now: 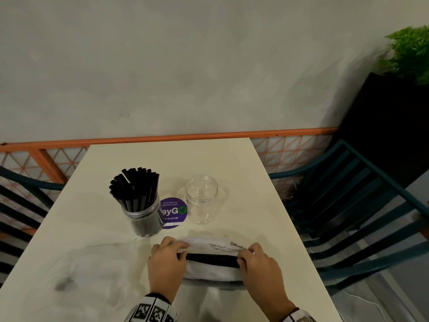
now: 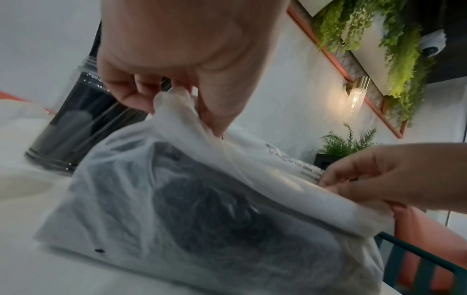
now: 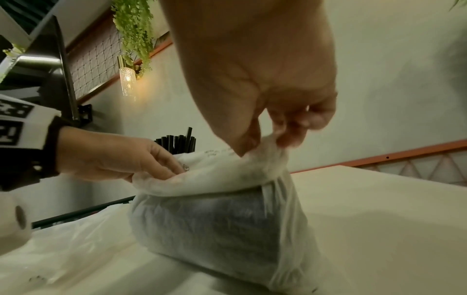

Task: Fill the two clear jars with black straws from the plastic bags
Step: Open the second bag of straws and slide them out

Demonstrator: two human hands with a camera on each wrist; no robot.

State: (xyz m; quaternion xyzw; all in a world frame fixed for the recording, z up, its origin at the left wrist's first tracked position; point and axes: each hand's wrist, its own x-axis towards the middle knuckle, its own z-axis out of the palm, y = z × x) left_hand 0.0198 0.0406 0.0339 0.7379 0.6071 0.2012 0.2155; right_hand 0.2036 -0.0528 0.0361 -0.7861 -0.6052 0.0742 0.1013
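A translucent white plastic bag [image 1: 209, 273] with a bundle of black straws [image 1: 212, 259] inside lies on the table's near edge. My left hand [image 1: 166, 261] pinches the bag's left end [image 2: 174, 103]. At its right end my right hand [image 1: 260, 263] pinches the plastic [image 3: 272, 147]. Between my hands the mouth gapes and the straws show. Behind the bag, a clear jar [image 1: 145, 217] stands packed with upright black straws [image 1: 134, 187]. To its right stands an empty clear jar [image 1: 202, 198].
An empty, flattened clear bag [image 1: 81, 270] lies on the cream table [image 1: 174, 159] to the left. A purple round sticker [image 1: 173, 212] sits between the jars. Teal chairs flank the table at left [image 1: 21, 201] and right [image 1: 348, 205]; a black planter [image 1: 390, 122] stands far right.
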